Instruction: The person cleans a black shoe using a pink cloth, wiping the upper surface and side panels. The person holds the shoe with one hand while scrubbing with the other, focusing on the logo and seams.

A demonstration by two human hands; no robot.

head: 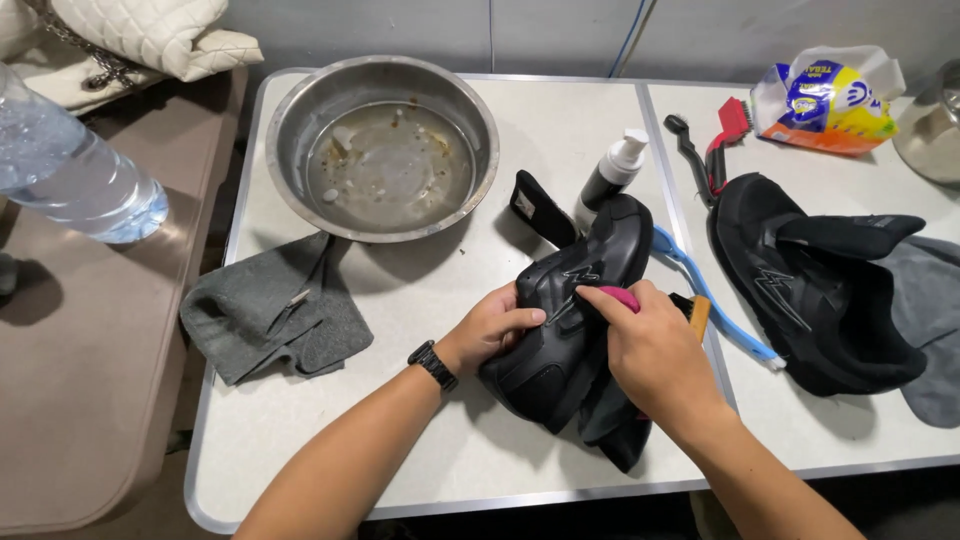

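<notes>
A: Head view. Left hand (492, 330) wrapped on black shoe (565, 320), table centre, near edge. Right hand (655, 355) closed on pink-handled brush (622, 298).
B: Advice: short strokes w/ light pressure, steady the shoe. Upper smooth, matte; steel bowl (290, 130) far left w/ murky water; grey cloth (275, 310) soft.

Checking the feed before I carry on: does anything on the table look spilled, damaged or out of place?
Nothing spilled or broken. The metal bowl holds murky water with bits in it. The second black shoe lies on its side, tongue flopped out, on a grey cloth.
</notes>
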